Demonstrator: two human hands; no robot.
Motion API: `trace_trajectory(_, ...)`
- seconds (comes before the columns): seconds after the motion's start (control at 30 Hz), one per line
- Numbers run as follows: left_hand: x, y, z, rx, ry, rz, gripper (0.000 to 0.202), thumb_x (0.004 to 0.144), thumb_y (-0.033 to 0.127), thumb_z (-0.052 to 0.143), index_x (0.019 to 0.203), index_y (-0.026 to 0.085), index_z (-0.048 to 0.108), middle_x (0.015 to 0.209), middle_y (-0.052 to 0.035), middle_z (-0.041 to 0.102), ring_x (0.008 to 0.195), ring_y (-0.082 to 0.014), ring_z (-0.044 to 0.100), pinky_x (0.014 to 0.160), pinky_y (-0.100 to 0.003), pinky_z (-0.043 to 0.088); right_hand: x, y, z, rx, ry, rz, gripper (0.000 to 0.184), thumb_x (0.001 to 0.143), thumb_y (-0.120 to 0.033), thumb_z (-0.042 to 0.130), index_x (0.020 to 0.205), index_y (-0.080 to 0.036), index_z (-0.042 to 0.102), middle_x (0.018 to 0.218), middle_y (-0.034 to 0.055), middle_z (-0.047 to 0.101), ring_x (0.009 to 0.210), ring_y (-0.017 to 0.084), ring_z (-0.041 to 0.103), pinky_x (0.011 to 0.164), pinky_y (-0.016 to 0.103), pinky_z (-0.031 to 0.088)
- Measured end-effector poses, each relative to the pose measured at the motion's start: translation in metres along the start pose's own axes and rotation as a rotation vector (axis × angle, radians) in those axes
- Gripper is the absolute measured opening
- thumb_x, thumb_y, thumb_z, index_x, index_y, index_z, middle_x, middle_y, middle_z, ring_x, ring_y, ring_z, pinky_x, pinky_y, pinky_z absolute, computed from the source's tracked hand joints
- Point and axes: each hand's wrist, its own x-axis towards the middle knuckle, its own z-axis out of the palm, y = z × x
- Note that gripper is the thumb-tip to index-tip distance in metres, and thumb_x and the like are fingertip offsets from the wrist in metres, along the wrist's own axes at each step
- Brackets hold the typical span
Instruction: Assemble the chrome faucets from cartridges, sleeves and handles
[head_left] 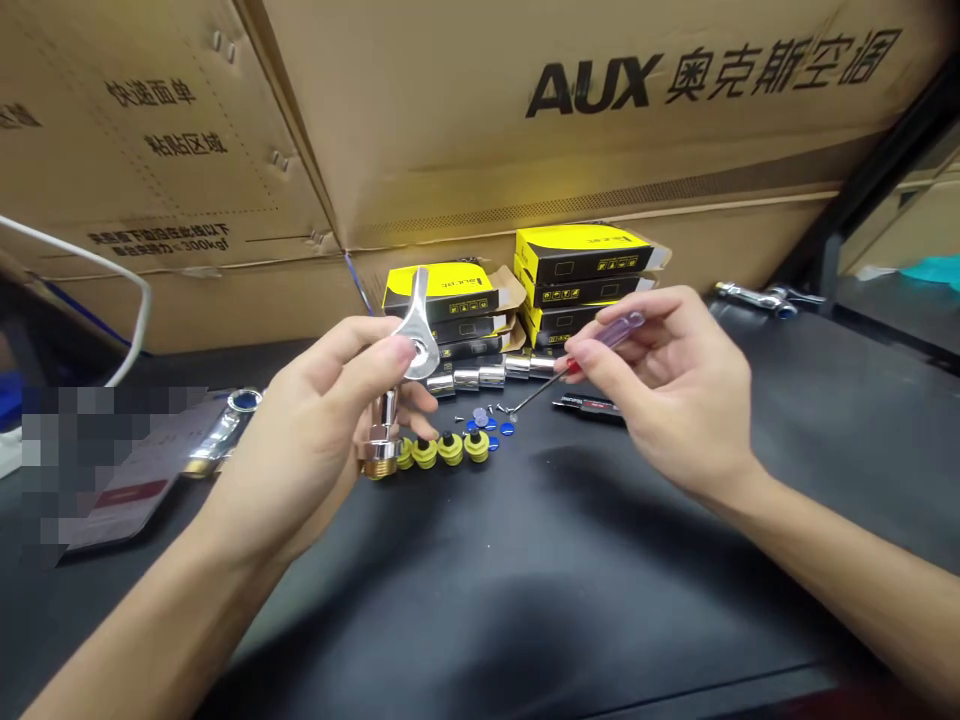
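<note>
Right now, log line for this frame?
left hand: holds chrome tap valve, raised | right hand: holds purple-handled screwdriver, tip clear of valve | black table: yellow cartridges, blue caps, chrome sleeves

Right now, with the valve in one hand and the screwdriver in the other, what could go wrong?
1. The screwdriver in the right hand points its tip toward the left hand gripping the valve; a slip could jab that hand.
2. The loose screws and blue caps lie just beyond both hands; a nudge might scatter them over the dark table.
</note>
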Motion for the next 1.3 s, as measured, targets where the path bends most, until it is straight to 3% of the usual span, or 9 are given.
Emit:
trace_trajectory(0.1,0.000,-0.004,0.002,0.042,0.017,0.059,0.042,0.079,0.056,0.075,0.103,0.022,0.066,0.074,-0.0020,0.070,0.059,-0.0142,0.061,0.041,-0.019,0.041,0.007,-0.004,-0.002,0.061,0.097,-0.135,0.020,0.087,-0.017,0.076,0.098,-0.025,0.060,0.084,-0.0030,0.071,0.076,0.016,0.075,0.072,0.031,0.066)
trace_trajectory(0.3,-0.001,-0.010,0.008,-0.002,-0.155,-0.057,0.055,0.080,0.067,0.069,0.109,0.020,0.065,0.077,-0.0069,0.074,0.062,-0.0194,0.069,0.041,-0.021,0.042,0.016,-0.008,-0.002,0.179,0.210,-0.310,0.019,0.088,-0.018,0.075,0.098,-0.024,0.061,0.086,-0.0028,0.070,0.076,0.015,0.075,0.069,0.030,0.068)
trace_trajectory(0.4,0.000,-0.010,0.007,0.013,-0.115,-0.031,0.054,0.079,0.065,0.071,0.109,0.020,0.065,0.078,-0.0066,0.074,0.066,-0.0206,0.070,0.044,-0.022,0.045,0.016,-0.006,-0.003,0.177,0.204,-0.301,0.019,0.088,-0.018,0.075,0.098,-0.025,0.060,0.084,-0.0037,0.070,0.075,0.015,0.076,0.068,0.030,0.068)
trace_trajectory(0.53,0.002,-0.009,0.004,0.032,-0.061,-0.020,0.051,0.081,0.064,0.069,0.106,0.020,0.065,0.077,-0.0070,0.074,0.065,-0.0213,0.069,0.038,-0.022,0.037,0.012,-0.005,-0.002,0.164,0.191,-0.271,0.017,0.089,-0.017,0.073,0.098,-0.025,0.061,0.085,-0.0033,0.071,0.077,0.015,0.075,0.070,0.031,0.068)
trace_trajectory(0.77,-0.003,-0.013,0.012,0.039,-0.123,0.004,0.051,0.084,0.064,0.067,0.111,0.020,0.064,0.078,-0.0064,0.074,0.067,-0.0208,0.071,0.042,-0.022,0.042,0.014,-0.005,-0.008,0.153,0.218,-0.277,0.017,0.088,-0.023,0.076,0.098,-0.026,0.061,0.086,-0.0031,0.070,0.078,0.015,0.074,0.070,0.031,0.068)
trace_trajectory(0.9,0.001,-0.011,0.007,0.026,-0.048,0.074,0.041,0.087,0.059,0.066,0.104,0.022,0.065,0.084,-0.0048,0.074,0.067,-0.0183,0.070,0.043,-0.021,0.042,0.017,-0.001,-0.010,0.155,0.212,-0.270,0.019,0.087,-0.023,0.077,0.097,-0.025,0.061,0.085,-0.0028,0.069,0.077,0.016,0.074,0.068,0.031,0.068)
trace_trajectory(1.1,0.012,-0.010,-0.001,-0.020,0.058,0.086,0.031,0.086,0.050,0.071,0.094,0.021,0.065,0.093,-0.0045,0.073,0.070,-0.0163,0.069,0.047,-0.022,0.049,0.011,-0.001,-0.006,0.140,0.178,-0.152,0.017,0.089,-0.023,0.075,0.096,-0.026,0.061,0.086,-0.0043,0.072,0.073,0.014,0.074,0.069,0.029,0.068)
trace_trajectory(1.3,0.010,-0.014,0.004,0.040,0.036,0.091,0.040,0.081,0.055,0.075,0.101,0.022,0.065,0.093,-0.0050,0.074,0.071,-0.0167,0.070,0.046,-0.021,0.047,0.008,-0.003,-0.004,0.162,0.172,-0.141,0.017,0.089,-0.022,0.076,0.096,-0.026,0.061,0.086,-0.0043,0.072,0.078,0.014,0.075,0.074,0.030,0.069)
